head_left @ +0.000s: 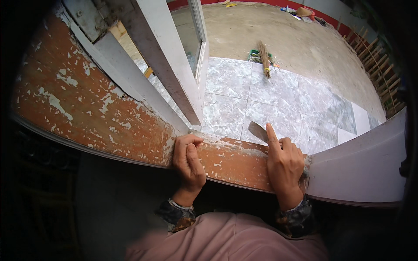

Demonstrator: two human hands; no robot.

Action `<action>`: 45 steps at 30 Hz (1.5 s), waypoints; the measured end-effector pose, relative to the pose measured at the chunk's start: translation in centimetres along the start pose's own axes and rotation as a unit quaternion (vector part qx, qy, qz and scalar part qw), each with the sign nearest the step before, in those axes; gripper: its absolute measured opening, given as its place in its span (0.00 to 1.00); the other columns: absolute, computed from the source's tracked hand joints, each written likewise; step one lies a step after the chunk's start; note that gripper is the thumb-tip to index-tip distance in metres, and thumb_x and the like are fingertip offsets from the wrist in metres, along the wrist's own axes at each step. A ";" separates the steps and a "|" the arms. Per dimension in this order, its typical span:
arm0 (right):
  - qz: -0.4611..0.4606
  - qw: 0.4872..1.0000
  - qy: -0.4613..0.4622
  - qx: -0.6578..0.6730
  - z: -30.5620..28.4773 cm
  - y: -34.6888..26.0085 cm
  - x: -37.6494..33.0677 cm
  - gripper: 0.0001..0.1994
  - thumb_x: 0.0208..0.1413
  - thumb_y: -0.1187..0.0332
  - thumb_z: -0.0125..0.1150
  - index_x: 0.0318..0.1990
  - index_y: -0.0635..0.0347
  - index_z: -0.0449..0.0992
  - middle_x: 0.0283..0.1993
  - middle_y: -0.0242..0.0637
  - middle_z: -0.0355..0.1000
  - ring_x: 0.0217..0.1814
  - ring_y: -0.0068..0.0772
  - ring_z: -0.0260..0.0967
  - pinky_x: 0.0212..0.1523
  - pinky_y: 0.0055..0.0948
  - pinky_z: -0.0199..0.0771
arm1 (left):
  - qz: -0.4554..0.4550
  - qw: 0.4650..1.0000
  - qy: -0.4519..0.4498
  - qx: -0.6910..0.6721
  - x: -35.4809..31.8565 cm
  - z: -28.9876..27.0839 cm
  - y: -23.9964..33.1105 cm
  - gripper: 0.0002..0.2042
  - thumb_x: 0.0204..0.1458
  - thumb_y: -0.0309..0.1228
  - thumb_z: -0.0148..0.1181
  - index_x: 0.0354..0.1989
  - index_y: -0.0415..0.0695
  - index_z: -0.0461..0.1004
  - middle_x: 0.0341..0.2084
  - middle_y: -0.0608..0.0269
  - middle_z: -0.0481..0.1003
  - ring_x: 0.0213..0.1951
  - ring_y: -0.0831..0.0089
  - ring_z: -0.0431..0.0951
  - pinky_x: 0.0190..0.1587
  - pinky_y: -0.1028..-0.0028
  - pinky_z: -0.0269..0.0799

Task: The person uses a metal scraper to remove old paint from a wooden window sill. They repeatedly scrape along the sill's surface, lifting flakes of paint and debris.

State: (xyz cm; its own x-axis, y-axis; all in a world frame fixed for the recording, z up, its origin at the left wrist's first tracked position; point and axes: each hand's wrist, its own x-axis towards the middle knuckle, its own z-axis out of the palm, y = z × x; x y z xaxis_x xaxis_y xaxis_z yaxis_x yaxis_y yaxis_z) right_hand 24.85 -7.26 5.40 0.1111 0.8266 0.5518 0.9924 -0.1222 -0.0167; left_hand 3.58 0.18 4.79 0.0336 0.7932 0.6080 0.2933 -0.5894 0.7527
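A wooden window sill (237,164) crosses in front of me, its reddish-brown wood spotted with flaking white paint. My left hand (189,163) rests on it near the frame's corner, fingers curled into a loose fist, with nothing showing in them. In my right hand (285,167) is a knife (257,132) with a dull metal blade and rounded tip. The index finger stretches along the blade, while the other fingers wrap round the handle, which is mostly hidden. The blade points up and left above the sill's far edge.
An open white window sash (167,56) stands beyond my left hand. Peeling wood (87,104) runs left; a white frame post (357,165) rises at right. Outside, a stick broom (264,58) lies over a green dustpan (252,55) on marbled tiles (272,93), near a bamboo fence (378,65).
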 end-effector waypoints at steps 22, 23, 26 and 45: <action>0.017 0.999 0.015 0.040 0.3 0.4 -0.4 0.27 0.52 0.72 0.63 0.63 0.44 0.74 0.28 0.35 0.68 0.27 0.35 0.68 0.31 0.36 0.69 | -0.042 0.973 -0.199 -0.109 2.1 1.3 1.0 0.17 0.67 0.34 0.47 0.57 0.36 0.71 0.51 0.51 0.74 0.52 0.60 0.77 0.54 0.65 0.71; 0.015 0.999 0.014 0.040 0.3 0.4 -0.4 0.27 0.52 0.71 0.63 0.63 0.44 0.74 0.28 0.35 0.68 0.27 0.35 0.68 0.31 0.36 0.69 | -0.008 0.981 -0.194 0.011 2.1 1.0 0.7 0.14 0.66 0.33 0.49 0.53 0.37 0.72 0.47 0.51 0.75 0.49 0.58 0.77 0.52 0.64 0.71; 0.013 0.999 0.008 0.047 0.2 0.4 -0.4 0.27 0.53 0.69 0.64 0.63 0.44 0.74 0.28 0.35 0.67 0.27 0.36 0.68 0.31 0.36 0.69 | 0.072 0.948 -0.172 0.258 1.9 0.1 -0.1 0.06 0.59 0.29 0.55 0.35 0.39 0.73 0.34 0.50 0.72 0.39 0.48 0.74 0.44 0.56 0.71; 0.009 0.997 0.023 0.072 0.1 0.4 -0.6 0.27 0.54 0.73 0.58 0.64 0.45 0.74 0.28 0.36 0.68 0.28 0.38 0.69 0.33 0.37 0.70 | 0.150 0.912 -0.353 0.145 1.1 0.4 0.8 0.13 0.61 0.31 0.55 0.47 0.37 0.80 0.47 0.50 0.79 0.53 0.53 0.77 0.59 0.60 0.69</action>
State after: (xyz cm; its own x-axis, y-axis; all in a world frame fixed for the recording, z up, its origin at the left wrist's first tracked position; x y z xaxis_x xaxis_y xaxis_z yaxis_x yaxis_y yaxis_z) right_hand 25.16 -7.77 5.02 0.1306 0.7980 0.5883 0.9879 -0.0545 -0.1454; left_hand 4.25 0.63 5.93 0.7311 0.5638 0.3841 0.4066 -0.8122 0.4183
